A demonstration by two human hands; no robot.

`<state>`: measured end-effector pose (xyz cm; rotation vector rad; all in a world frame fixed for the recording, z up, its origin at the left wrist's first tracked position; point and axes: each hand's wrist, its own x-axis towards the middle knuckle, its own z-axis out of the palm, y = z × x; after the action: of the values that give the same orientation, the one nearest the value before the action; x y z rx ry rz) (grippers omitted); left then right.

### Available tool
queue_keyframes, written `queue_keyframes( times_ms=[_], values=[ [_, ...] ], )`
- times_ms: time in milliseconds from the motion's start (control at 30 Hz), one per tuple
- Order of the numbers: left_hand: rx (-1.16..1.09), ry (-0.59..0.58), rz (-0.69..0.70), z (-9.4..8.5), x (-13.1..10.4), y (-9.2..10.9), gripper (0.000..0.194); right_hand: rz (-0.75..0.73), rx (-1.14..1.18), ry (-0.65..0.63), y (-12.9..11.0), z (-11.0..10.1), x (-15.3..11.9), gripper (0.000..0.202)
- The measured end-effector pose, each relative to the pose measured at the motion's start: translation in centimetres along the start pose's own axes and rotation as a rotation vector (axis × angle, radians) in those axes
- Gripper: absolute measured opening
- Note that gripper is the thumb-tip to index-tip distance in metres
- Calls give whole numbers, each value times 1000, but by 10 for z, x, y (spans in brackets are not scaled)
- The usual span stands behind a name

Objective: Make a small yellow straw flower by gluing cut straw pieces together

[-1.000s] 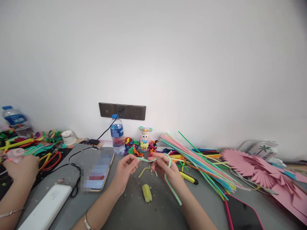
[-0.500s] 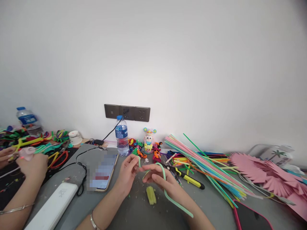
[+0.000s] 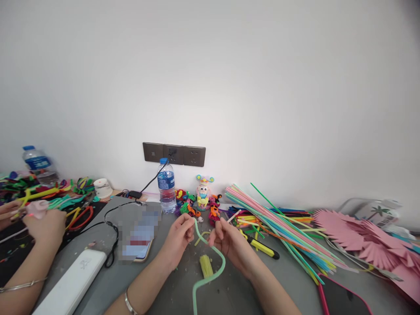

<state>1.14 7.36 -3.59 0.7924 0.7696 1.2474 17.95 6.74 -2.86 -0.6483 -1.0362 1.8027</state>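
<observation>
My left hand point(image 3: 180, 238) is closed in a pinch on the upper end of a pale green pipe cleaner point(image 3: 220, 272). From there the pipe cleaner winds down in an S-shape towards the bottom edge of the view. My right hand point(image 3: 229, 245) sits beside it, fingers loosely curled, with the thumb apart. Its fingertips are at the pipe cleaner's upper stretch; whether they touch it I cannot tell. Below and between the hands, a small yellow-green bundle point(image 3: 205, 265) lies on the grey table, partly behind the pipe cleaner. Behind my fingers is a bent yellow-green piece point(image 3: 201, 237).
Beyond my hands stand a water bottle point(image 3: 167, 188) and a small figurine point(image 3: 203, 192). At right lie a yellow-handled tool point(image 3: 264, 248), long pipe cleaners point(image 3: 278, 227), pink folded paper point(image 3: 364, 245) and a phone point(image 3: 344, 297). Another person's hand point(image 3: 46, 225) works at left, past a white box point(image 3: 72, 284).
The pipe cleaner no longer drapes over my right hand; its long part now hangs between my hands. My right hand has shifted slightly right, and its fingers have curled.
</observation>
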Motion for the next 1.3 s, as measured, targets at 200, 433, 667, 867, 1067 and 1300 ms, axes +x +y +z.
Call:
queue_keyframes(
  times_ms=[200, 433, 667, 867, 1067, 1300],
  values=[
    [100, -117, -65, 6, -7, -2, 39, 67, -184, -42, 9, 0, 2, 38],
    [232, -91, -35, 13, -11, -3, 41, 93, -287, -72, 8, -10, 4, 41],
    [345, -175, -12, 8, -9, -1, 39, 344, -121, -189, -12, -11, -8, 32],
    [449, -311, -38, 4, -11, -4, 29, 420, -123, -224, -11, -18, -8, 31],
    [598, -473, -158, 0, -12, 6, 31, 516, -213, -300, -15, -17, -11, 31],
    [354, -312, -9, 7, -13, 5, 32, 386, -106, -354, -15, -14, -12, 31]
  ],
)
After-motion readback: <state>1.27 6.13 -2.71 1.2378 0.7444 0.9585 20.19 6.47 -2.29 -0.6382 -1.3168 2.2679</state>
